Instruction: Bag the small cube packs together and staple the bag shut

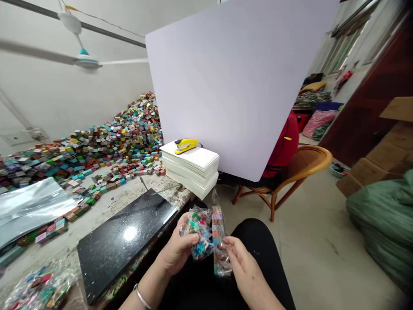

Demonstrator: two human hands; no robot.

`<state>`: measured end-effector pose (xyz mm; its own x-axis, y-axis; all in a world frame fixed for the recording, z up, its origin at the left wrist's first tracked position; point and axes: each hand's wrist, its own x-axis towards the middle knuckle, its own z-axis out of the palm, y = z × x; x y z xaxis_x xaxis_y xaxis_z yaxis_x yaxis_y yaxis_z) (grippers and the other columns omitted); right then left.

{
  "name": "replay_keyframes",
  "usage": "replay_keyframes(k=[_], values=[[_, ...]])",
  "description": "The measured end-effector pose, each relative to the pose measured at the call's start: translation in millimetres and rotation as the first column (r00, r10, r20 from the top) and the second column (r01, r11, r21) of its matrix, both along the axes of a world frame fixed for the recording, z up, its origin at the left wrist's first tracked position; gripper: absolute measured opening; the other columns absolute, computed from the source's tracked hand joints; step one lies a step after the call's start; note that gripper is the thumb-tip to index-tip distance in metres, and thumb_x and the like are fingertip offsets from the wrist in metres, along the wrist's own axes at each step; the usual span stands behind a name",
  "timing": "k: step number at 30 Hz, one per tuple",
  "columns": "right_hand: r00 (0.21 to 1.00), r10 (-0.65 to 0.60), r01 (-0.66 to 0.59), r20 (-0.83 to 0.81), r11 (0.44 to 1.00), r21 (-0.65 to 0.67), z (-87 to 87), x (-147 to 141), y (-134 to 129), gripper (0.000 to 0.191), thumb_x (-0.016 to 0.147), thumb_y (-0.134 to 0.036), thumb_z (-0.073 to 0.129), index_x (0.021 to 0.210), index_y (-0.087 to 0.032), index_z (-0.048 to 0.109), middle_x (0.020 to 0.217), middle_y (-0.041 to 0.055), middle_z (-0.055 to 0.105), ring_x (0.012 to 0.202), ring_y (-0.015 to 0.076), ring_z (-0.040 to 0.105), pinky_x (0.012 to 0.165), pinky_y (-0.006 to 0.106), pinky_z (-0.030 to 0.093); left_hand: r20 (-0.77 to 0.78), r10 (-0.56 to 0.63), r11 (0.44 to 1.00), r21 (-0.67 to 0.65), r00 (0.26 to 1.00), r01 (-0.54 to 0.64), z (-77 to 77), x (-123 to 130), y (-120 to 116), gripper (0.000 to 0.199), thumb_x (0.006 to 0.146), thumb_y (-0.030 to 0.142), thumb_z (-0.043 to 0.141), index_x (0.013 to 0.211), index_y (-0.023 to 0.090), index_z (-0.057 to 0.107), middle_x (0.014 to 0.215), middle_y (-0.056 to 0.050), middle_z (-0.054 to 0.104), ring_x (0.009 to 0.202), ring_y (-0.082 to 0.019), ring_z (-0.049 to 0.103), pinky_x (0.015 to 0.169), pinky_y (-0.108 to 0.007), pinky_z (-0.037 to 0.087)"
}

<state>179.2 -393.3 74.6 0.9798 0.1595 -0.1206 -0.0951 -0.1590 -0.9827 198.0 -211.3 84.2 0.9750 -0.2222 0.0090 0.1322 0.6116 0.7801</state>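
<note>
- We are looking down at our own two hands, held over our lap beside the edge of the surface (pixel 106 206).
- Our left hand (pixel 176 252) is curling its fingers around a clear bag (pixel 200 232) stuffed with small colourful pieces.
- Our right hand (pixel 243 262) is pinching a narrow clear packet (pixel 219 241) of coloured blocks, which is standing upright just beside the bag and touching it.
- A dark stone slab (pixel 125 241) is lying on the surface near our left wrist.
- Further back, a yellow stapler (pixel 185 145) is resting on a stack of white cards (pixel 190 170).
- A huge heap of small coloured boxes (pixel 97 142) is covering the far end.
</note>
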Motion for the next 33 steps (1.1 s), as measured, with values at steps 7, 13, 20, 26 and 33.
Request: replay_keyframes(k=[7, 13, 20, 26, 33], values=[[0.999, 0.027, -0.031, -0.026, 0.981, -0.191, -0.4, -27.1, -19.9, 0.031, 0.09, -0.047, 0.031, 0.103, -0.024, 0.046, 0.093, 0.0036, 0.062, 0.082, 0.0181, 0.06, 0.074, 0.031, 0.047, -0.028, -0.065, 0.998, 0.002, 0.998, 0.065, -2.8, -6.8, -0.3, 0.055, 0.062, 0.02, 0.074, 0.11, 0.02, 0.049, 0.099, -0.005, 0.058, 0.087, -0.017, 0.056, 0.075, -0.026, 0.045], [0.99, 0.12, -0.133, -0.074, 0.969, -0.21, 20.2, -12.5, -25.4, 0.028, 0.087, -0.044, 0.039, 0.103, -0.022, 0.045, 0.097, 0.0054, 0.063, 0.093, 0.0191, 0.059, 0.08, 0.032, 0.047, -0.048, -0.107, 0.994, -0.027, 0.993, 0.106, -6.3, -15.3, 1.8, 0.055, 0.062, 0.02, 0.074, 0.111, 0.02, 0.048, 0.1, -0.005, 0.058, 0.09, -0.018, 0.055, 0.079, -0.027, 0.043], [0.996, 0.012, 0.035, 0.092, 0.868, -0.496, 67.8, 20.9, -31.8, 0.039, 0.08, -0.053, 0.042, 0.1, -0.02, 0.05, 0.093, 0.0069, 0.059, 0.082, 0.019, 0.058, 0.07, 0.032, 0.048, -0.064, -0.086, 0.996, -0.026, 0.994, 0.085, -4.0, -14.9, 12.6, 0.06, 0.059, 0.023, 0.075, 0.113, 0.022, 0.049, 0.102, -0.005, 0.059, 0.088, -0.018, 0.057, 0.077, -0.026, 0.043], [0.978, 0.175, -0.014, 0.116, 0.605, -0.796, 71.8, 46.0, -23.0, 0.027, 0.077, -0.041, 0.045, 0.098, -0.023, 0.046, 0.077, -0.0002, 0.057, 0.061, 0.0166, 0.053, 0.055, 0.031, 0.04, -0.088, -0.024, 1.0, -0.005, 0.996, 0.024, 6.5, -6.5, 25.0, 0.067, 0.056, 0.025, 0.077, 0.116, 0.022, 0.049, 0.106, -0.006, 0.059, 0.095, -0.022, 0.056, 0.081, -0.029, 0.043], [0.996, 0.087, -0.069, -0.001, 0.779, -0.624, 63.5, 69.0, -33.3, 0.016, 0.072, -0.021, 0.038, 0.088, -0.024, 0.038, 0.056, -0.0094, 0.045, 0.049, 0.0111, 0.047, 0.051, 0.025, 0.036, -0.122, 0.082, 0.996, 0.035, 0.989, -0.078, 14.6, -1.7, 38.9, 0.074, 0.052, 0.03, 0.079, 0.119, 0.025, 0.047, 0.113, -0.006, 0.057, 0.101, -0.026, 0.055, 0.081, -0.031, 0.045]])
